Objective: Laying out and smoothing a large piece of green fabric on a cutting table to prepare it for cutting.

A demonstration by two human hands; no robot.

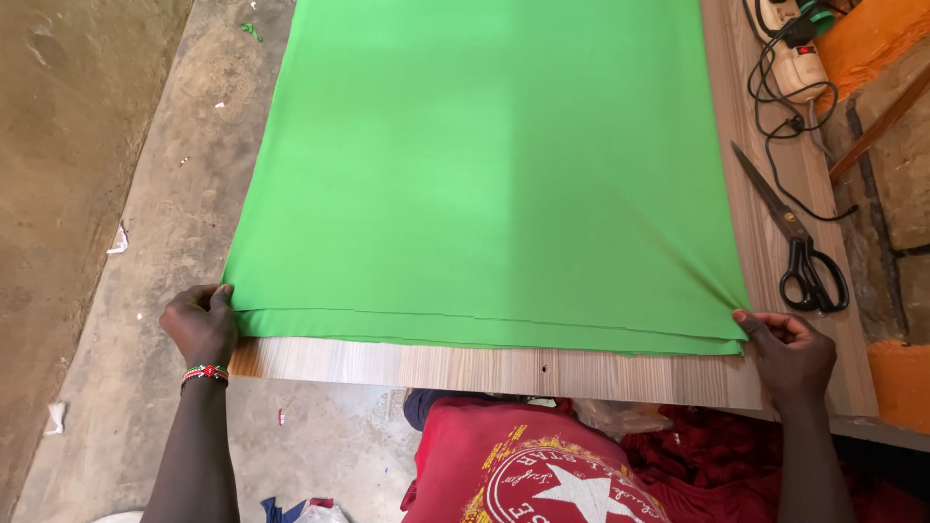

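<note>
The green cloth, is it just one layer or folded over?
Layered, likely folded: the green cloth lies flat on the wooden table, and stacked edges show at its near end. The left hand and right hand pinch its corners.

Seen from above: layered green fabric spread flat on a wooden table, near corners pinched by the left hand and right hand, with black-handled scissors lying beside the cloth's right edge.

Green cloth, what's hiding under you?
The green cloth lies in stacked layers on a wooden table; both hands pinch its near corners. Whatever else lies beneath stays covered.
</note>
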